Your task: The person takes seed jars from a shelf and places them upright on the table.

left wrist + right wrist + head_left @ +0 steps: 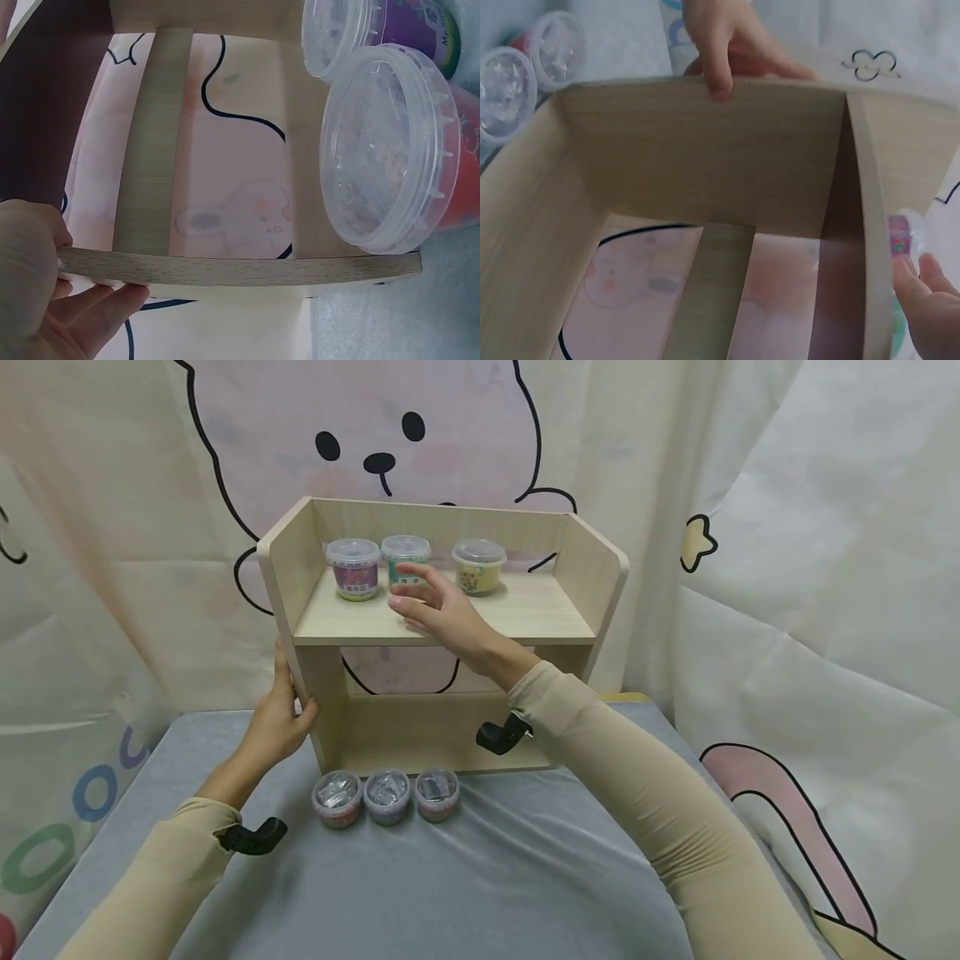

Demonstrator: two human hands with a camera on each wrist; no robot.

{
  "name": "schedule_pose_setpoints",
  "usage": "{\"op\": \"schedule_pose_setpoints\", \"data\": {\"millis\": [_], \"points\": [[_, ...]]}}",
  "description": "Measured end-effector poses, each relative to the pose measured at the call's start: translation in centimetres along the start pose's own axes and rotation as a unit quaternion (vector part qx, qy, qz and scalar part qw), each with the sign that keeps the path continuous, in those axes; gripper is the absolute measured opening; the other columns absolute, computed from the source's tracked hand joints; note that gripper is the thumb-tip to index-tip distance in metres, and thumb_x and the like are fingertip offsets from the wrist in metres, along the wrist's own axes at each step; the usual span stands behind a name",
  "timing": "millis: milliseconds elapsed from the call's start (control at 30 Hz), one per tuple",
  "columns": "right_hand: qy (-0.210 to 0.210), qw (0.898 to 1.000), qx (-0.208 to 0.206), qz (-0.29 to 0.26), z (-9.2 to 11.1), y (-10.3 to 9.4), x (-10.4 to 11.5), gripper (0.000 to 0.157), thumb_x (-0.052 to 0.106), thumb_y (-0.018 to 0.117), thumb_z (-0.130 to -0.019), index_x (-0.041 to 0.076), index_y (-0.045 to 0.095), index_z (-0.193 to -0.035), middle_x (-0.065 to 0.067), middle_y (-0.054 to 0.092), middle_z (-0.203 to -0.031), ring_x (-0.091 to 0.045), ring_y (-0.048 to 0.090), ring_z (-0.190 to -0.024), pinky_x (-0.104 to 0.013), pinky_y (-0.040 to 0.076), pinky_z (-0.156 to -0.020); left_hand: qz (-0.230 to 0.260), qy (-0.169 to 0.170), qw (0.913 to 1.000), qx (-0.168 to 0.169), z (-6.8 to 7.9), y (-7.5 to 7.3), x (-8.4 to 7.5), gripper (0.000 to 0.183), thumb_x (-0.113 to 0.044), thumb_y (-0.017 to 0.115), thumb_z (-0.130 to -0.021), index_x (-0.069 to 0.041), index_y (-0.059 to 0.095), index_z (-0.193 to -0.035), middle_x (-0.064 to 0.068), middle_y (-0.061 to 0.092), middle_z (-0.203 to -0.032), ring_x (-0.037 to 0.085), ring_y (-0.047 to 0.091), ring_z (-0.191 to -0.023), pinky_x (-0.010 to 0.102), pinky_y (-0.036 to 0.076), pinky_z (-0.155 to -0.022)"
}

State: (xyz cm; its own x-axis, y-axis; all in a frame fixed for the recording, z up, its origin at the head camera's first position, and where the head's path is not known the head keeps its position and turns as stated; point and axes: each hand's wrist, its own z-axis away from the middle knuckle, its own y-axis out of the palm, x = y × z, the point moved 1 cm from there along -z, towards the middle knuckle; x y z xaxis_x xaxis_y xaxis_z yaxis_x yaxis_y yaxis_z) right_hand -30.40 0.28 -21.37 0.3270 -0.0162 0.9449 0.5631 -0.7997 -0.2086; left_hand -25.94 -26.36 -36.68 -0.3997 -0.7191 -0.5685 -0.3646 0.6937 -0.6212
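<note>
My left hand (276, 718) grips the left side panel of a small pale wooden shelf (352, 625), thumb on the inner face and fingers on the outside. On its upper board stand three lidded clear plastic tubs: one with a purple label (356, 578), one with a teal label (405, 550) and a yellow one (478, 578). My right hand (450, 618) hovers in front of the teal-labelled tub, fingers loosely extended toward the left and partly covering it. Nothing shows in its grasp.
Three more lidded tubs, left (337, 799), middle (387, 798) and right (437, 797), stand in a row on the grey cloth (465, 877) before the shelf. Behind hangs a curtain (637, 460) with cartoon drawings. The lower compartment has an open back with a cross slat (154, 150).
</note>
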Motion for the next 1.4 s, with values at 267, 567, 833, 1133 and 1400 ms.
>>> {"op": "schedule_pose_setpoints", "data": {"millis": [267,567,833,1133,1400], "points": [[0.038,0.998,-0.032,0.050,-3.5,0.4,-0.6,0.068,0.029,0.058,-0.102,0.021,0.025,-0.161,-0.013,0.033,-0.165,-0.023,0.035,-0.152,-0.042,0.038,-0.120,-0.009,0.006,0.9999,-0.004,0.0,0.1,0.2,0.096,0.001,0.053,-0.093,-0.014,-0.014,-0.161,0.043,0.048,-0.141,0.062,0.056,-0.118,0.067,0.053,-0.080],[0.058,0.995,-0.050,0.068,-6.6,1.2,-0.5,0.079,0.034,0.063,-0.099,0.029,0.017,-0.163,-0.004,0.020,-0.170,-0.016,0.026,-0.156,-0.041,0.030,-0.124,-0.006,0.008,0.9999,-0.002,-0.5,0.0,-0.1,0.096,0.000,0.053,-0.094,-0.015,-0.014,-0.161,0.043,0.046,-0.142,0.062,0.056,-0.118,0.067,0.052,-0.081],[0.064,0.995,-0.074,0.018,-7.7,1.5,-0.5,0.078,0.030,0.063,-0.100,0.032,0.017,-0.163,-0.009,0.029,-0.167,-0.019,0.036,-0.152,-0.037,0.041,-0.117,-0.016,0.007,0.9998,-0.004,-0.6,0.0,-0.4,0.096,-0.001,0.053,-0.094,-0.016,-0.014,-0.161,0.041,0.049,-0.141,0.061,0.058,-0.116,0.066,0.051,-0.083],[0.064,0.989,-0.077,0.108,-8.4,1.9,-1.2,0.075,0.042,0.057,-0.101,0.028,0.016,-0.163,-0.007,0.031,-0.166,-0.019,0.035,-0.152,-0.034,0.037,-0.120,-0.004,0.005,1.0000,0.006,-0.1,0.0,-0.3,0.097,0.001,0.053,-0.094,-0.018,-0.014,-0.161,0.038,0.045,-0.147,0.059,0.057,-0.120,0.063,0.053,-0.080],[0.075,0.987,-0.090,0.109,-8.6,2.6,-1.3,0.070,0.046,0.049,-0.104,0.025,0.018,-0.163,-0.010,0.037,-0.162,-0.020,0.040,-0.148,-0.034,0.038,-0.119,-0.010,0.008,0.9999,0.006,0.2,-0.3,-0.2,0.097,0.001,0.052,-0.094,-0.017,-0.015,-0.161,0.040,0.049,-0.141,0.059,0.061,-0.113,0.060,0.051,-0.075]]}}
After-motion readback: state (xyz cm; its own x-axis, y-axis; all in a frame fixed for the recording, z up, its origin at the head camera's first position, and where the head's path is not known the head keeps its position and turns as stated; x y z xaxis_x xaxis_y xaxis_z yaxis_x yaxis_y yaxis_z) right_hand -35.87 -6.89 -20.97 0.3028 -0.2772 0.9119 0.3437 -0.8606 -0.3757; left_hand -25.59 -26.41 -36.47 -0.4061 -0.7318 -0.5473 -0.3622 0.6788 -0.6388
